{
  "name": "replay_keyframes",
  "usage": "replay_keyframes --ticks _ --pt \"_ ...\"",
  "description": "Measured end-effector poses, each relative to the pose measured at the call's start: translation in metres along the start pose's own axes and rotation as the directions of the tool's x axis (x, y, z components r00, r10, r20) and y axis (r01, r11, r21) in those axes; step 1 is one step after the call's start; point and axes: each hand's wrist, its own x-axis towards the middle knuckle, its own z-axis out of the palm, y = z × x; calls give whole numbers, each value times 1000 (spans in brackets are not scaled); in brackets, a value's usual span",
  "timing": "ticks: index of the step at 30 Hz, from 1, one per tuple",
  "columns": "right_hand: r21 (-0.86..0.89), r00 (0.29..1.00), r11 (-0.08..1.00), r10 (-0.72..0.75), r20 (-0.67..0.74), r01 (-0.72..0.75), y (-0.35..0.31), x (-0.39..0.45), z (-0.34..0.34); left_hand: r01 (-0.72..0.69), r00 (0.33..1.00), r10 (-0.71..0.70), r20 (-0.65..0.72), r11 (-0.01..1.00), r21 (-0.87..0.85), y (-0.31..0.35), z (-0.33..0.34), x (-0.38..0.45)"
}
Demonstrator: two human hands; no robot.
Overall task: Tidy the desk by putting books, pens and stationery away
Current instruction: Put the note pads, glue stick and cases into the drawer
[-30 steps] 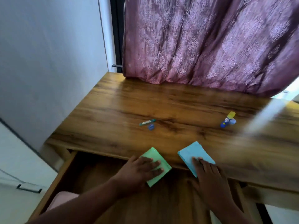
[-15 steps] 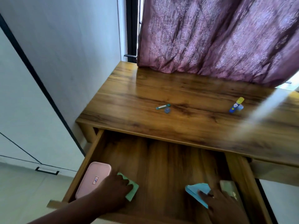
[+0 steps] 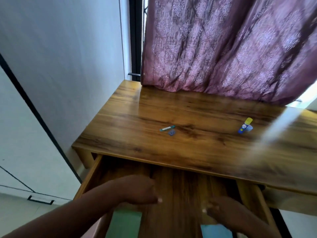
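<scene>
The desk drawer (image 3: 94,171) is pulled open. A green pad of notes (image 3: 126,224) lies flat in it, at the bottom edge of the view. My left hand (image 3: 139,189) hovers just above and beyond this pad, fingers loosely curled, holding nothing. A blue pad of notes (image 3: 214,231) lies further right in the drawer, partly under my right hand (image 3: 226,213), whose fingers are spread and blurred. On the desk top (image 3: 188,152) lie a small teal pen-like tube (image 3: 167,128), a small blue piece (image 3: 171,133) and a blue glue stick with a yellow cap (image 3: 245,126).
A purple patterned curtain (image 3: 223,48) hangs down onto the back of the desk. A white wall and a cupboard front (image 3: 25,134) stand to the left. A pink case (image 3: 98,227) shows dimly beside my left forearm in the drawer.
Both pads went from the desk's front edge down into the drawer. Both hands have since lifted off them and moved up toward the desk. The view tilted up.
</scene>
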Motion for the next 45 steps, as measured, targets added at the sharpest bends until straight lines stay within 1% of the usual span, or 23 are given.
replay_keyframes --ticks 2,4,5,7,9,10,12,15,19,21,24,26,27,28,30,32,34,36,38,40,42,44,45 --pt "1 978 991 -134 -160 136 -28 26 -32 -22 975 -18 -220 984 -178 10 -44 31" --pt "-92 906 966 -260 -333 243 -59 59 -61 -56 903 -50 -427 971 -233 9 -84 75" --pt "-125 853 947 -321 -412 296 -73 80 -69 -58 864 -70 -499 970 -236 5 -100 96" --pt "-151 779 924 -377 -501 351 -103 119 -83 6 804 -162 -573 964 -265 -8 -121 130" --pt "-154 759 933 -354 -546 324 -119 156 -89 100 769 -252 -588 955 -279 -19 -133 157" --pt "-136 779 951 -305 -549 277 -120 170 -86 142 772 -266 -578 957 -251 -23 -134 167" --pt "-123 784 966 -256 -565 226 -113 187 -74 191 807 -243 -539 970 -151 -25 -131 181" --pt "-99 744 948 -298 -598 301 -97 185 -54 220 827 -230 -513 972 -81 -19 -119 189" --pt "-30 746 935 -300 -595 353 -78 145 -47 193 813 -199 -547 979 -69 -2 -111 180" --pt "-13 744 921 -322 -585 388 -66 112 -35 168 822 -204 -532 979 -115 3 -99 163" --pt "71 768 897 -330 -549 436 -47 55 4 103 863 -205 -461 966 -237 12 -60 119" --pt "-31 739 877 -423 -524 480 -36 33 36 29 900 -172 -400 941 -338 22 -26 78" --pt "-96 733 864 -474 -487 495 -31 28 50 12 920 -163 -356 920 -392 26 -8 60" --pt "-79 772 856 -498 -395 511 -30 24 62 22 940 -167 -297 900 -435 29 11 46" --pt "-7 825 846 -522 -215 534 -30 27 84 105 968 -198 -155 878 -466 27 47 29" --pt "-73 826 828 -561 -63 556 -37 34 98 195 970 -238 -44 877 -440 18 78 28" --pt "-120 834 826 -551 38 551 -51 39 105 216 969 -247 -30 896 -389 6 101 29" --pt "-123 837 828 -542 69 546 -60 40 108 211 972 -233 -30 923 -321 1 109 28" --pt "-61 870 868 -492 33 493 -58 37 106 229 970 -241 -20 941 -249 1 104 27" --pt "100 923 918 -382 -39 384 -47 26 91 277 957 -287 -46 948 -153 7 85 18" --pt "248 959 928 -250 -137 277 -29 10 63 294 948 -304 -92 950 -102 16 59 11" --pt "289 959 934 -140 -248 211 -3 -6 24 269 949 -277 -150 960 -75 30 31 11" --pt "286 947 941 -89 -308 182 14 -11 4 222 955 -233 -186 972 -79 40 15 14"
